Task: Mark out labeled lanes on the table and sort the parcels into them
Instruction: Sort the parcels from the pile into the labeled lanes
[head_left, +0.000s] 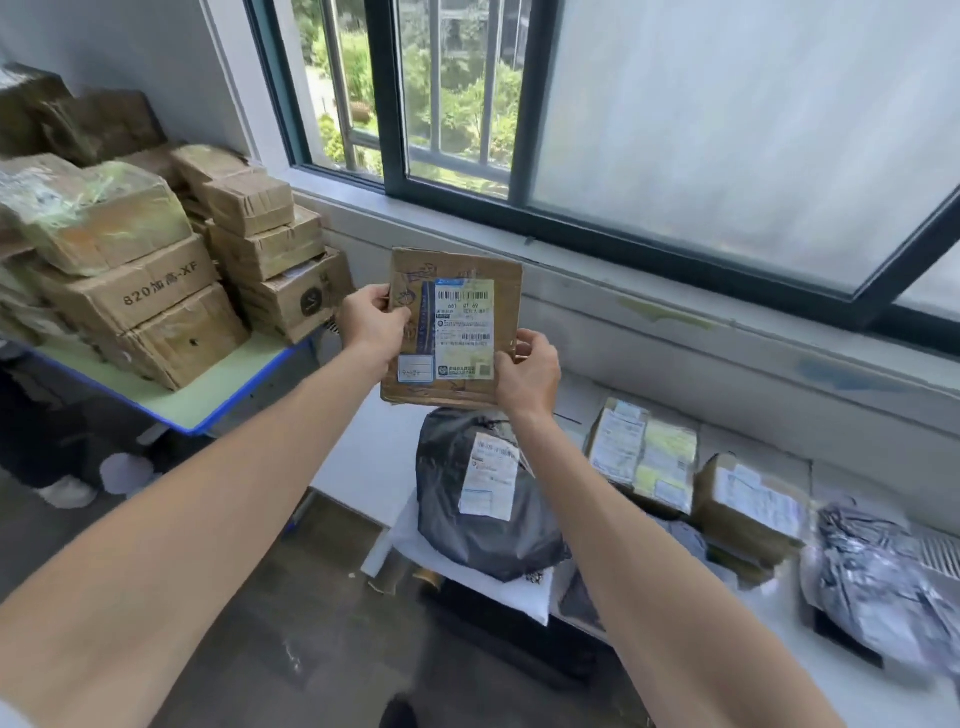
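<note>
I hold a flat brown cardboard parcel (457, 322) upright in front of me, its white shipping label facing me. My left hand (370, 325) grips its left edge and my right hand (527, 376) pinches its lower right corner. Below it, on the white table (363, 452), lies a black plastic mailer bag (478, 493) with a white label. To the right sit two labelled cardboard boxes, one (644, 457) nearer the window and one (748, 504) further right. A grey plastic mailer (878, 577) lies at the far right.
A green table with a blue edge (208, 410) at the left carries a tall stack of several cardboard boxes (150, 270). A window with bars (452, 93) and a wide sill (675, 312) run behind. Dark floor (291, 649) shows between the tables.
</note>
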